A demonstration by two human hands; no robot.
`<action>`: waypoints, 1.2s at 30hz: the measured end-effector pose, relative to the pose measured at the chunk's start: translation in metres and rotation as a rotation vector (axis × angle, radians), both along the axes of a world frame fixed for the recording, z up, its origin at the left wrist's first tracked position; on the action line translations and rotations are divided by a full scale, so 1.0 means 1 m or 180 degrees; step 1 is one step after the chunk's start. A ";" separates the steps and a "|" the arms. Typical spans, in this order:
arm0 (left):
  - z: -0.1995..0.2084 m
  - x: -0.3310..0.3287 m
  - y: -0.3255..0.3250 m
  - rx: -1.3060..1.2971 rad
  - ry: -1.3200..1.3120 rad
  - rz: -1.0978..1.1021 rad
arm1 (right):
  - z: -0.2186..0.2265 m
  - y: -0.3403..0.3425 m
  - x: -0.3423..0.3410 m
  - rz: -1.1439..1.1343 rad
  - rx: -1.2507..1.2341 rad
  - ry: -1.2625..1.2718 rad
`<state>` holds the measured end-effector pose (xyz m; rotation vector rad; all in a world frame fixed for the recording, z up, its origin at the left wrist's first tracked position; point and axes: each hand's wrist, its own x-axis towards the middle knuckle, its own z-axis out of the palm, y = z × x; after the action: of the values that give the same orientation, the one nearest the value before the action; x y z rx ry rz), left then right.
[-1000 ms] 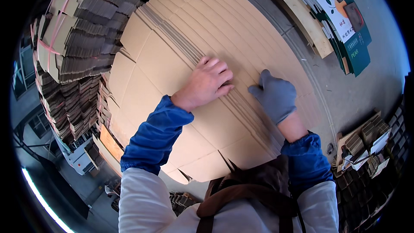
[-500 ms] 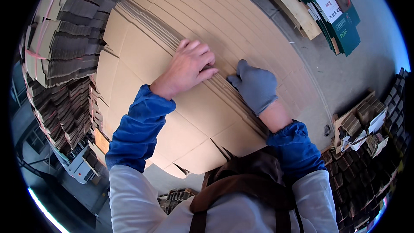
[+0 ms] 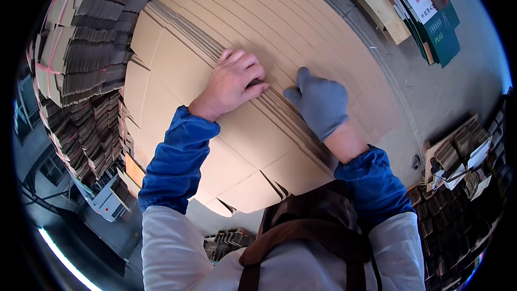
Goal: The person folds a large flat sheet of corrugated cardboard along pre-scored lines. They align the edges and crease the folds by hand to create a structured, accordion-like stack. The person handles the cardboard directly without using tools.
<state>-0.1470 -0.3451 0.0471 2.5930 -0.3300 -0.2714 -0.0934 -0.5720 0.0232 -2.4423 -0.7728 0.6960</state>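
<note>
A broad pile of flat brown cardboard sheets (image 3: 237,134) lies in front of me, its layered edges stepped in a diagonal band. My left hand (image 3: 232,82), bare below a blue sleeve cover, is closed over the edges of several sheets, with its thumb near its fingertips. To its right is my right hand (image 3: 322,99) in a grey glove, just beside the same band of edges. Thumb and index of the glove point out a little apart; the other fingers curl under, out of sight. Whether they hold cardboard is hidden.
Strapped bundles of folded cardboard (image 3: 89,37) rise at the left. Green and white printed cartons (image 3: 439,35) lie by a wooden board (image 3: 377,5) at the upper right. A crate with cardboard pieces (image 3: 458,153) stands at the right, near dark stacked cardboard (image 3: 449,237).
The view has shifted slightly, so the surroundings sit a little differently. Both hands stay at the band of sheet edges, with hardly any change in their grip.
</note>
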 end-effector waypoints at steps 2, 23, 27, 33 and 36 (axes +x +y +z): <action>-0.001 -0.001 0.001 0.0000 -0.0027 -0.0014 | 0.001 0.000 0.000 0.0018 -0.0007 -0.0033; -0.007 -0.011 0.003 -0.0025 -0.0431 -0.0241 | 0.005 -0.003 -0.022 -0.0022 0.0084 -0.0014; 0.002 -0.010 -0.001 0.0069 -0.0430 -0.0227 | 0.006 -0.003 -0.021 -0.0021 0.0039 -0.0033; 0.006 -0.016 -0.005 0.0083 -0.0210 -0.0021 | 0.012 0.000 -0.018 -0.0042 -0.0130 0.0090; 0.004 -0.021 -0.004 0.0132 -0.0154 -0.0022 | 0.010 0.000 -0.018 -0.0068 -0.0122 0.0103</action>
<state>-0.1678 -0.3490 0.0515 2.6430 -0.3539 -0.2204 -0.1113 -0.5723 0.0335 -2.4638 -0.7262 0.7472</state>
